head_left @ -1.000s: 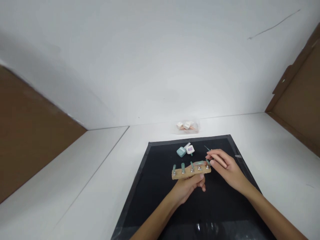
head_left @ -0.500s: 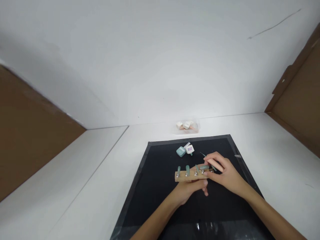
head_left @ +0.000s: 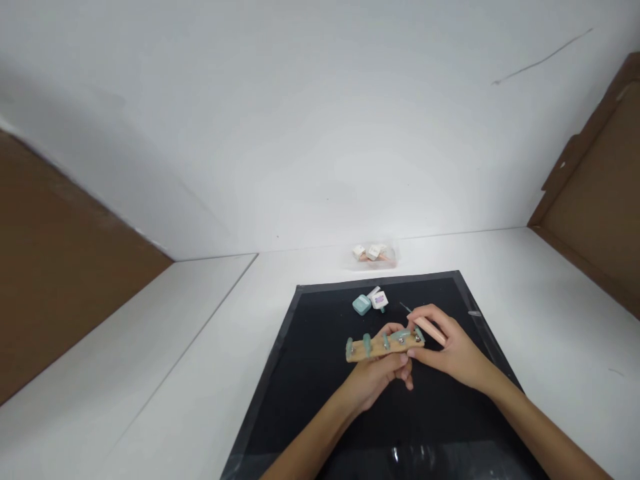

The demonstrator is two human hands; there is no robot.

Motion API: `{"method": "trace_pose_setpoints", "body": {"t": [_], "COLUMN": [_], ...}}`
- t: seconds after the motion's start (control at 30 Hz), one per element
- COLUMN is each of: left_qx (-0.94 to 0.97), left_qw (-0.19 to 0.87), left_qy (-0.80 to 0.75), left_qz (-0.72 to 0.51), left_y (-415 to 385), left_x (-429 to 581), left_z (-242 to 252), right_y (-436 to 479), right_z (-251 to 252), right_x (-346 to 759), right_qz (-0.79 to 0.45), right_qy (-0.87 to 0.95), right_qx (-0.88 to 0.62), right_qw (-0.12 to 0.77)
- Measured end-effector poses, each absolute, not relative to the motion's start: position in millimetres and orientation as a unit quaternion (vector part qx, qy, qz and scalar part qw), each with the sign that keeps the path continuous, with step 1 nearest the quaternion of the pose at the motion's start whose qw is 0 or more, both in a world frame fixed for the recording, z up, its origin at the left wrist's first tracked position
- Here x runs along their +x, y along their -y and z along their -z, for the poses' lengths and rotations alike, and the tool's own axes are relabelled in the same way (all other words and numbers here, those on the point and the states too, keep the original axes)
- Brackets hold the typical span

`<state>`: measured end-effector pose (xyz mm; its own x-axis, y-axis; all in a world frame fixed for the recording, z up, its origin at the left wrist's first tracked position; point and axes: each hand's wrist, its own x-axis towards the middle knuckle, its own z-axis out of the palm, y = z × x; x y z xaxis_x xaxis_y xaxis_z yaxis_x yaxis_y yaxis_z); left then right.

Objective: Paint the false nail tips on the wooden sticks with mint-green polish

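My left hand [head_left: 373,383] grips a narrow wooden nail tip stand [head_left: 377,353] from below, thumb along its near side. Several green false nails [head_left: 367,345] sit in a row on the stand, on small shiny metal mounts. Between the fingers of my right hand [head_left: 457,350] is a nail polish brush [head_left: 432,331] with a peach handle; its thin tip points up and left, clear of the nails. The right thumb is at the right end of the stand. Beyond the hands lie a teal nail polish bottle [head_left: 362,305] and a white-labelled one [head_left: 380,301].
A black mat [head_left: 320,320] with taped edges covers the middle of the white table [head_left: 210,347]. Behind it, a clear plastic tray [head_left: 393,261] holds white and peach pieces. Brown cardboard panels [head_left: 595,187] stand at both sides, before a white wall.
My left hand has tilted the stand, so the nails show more of their faces and its left end has shifted slightly left. My right hand has barely moved.
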<state>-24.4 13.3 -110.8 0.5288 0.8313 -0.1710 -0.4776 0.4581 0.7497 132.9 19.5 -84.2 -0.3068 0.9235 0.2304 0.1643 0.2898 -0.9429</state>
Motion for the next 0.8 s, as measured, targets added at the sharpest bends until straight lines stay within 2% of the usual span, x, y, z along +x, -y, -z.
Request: {"method": "trace_pose_setpoints", "body": {"t": [0.33,0.8], "left_qx": [0.331,0.325], "left_qw": [0.824,0.829], "left_qy": [-0.25,-0.241], "left_qz": [-0.387,-0.385], "left_y": [-9,-8], "left_x": [-22,-22], "left_z": [108,111], "right_y": [-14,-10], "right_z": [92,88], "right_x": [120,116], "right_qz": [-0.489,-0.438], "right_qy": [0.594,0.61], "right_qx": [-0.405,-0.426], "right_qw": [0.494,0.504]}}
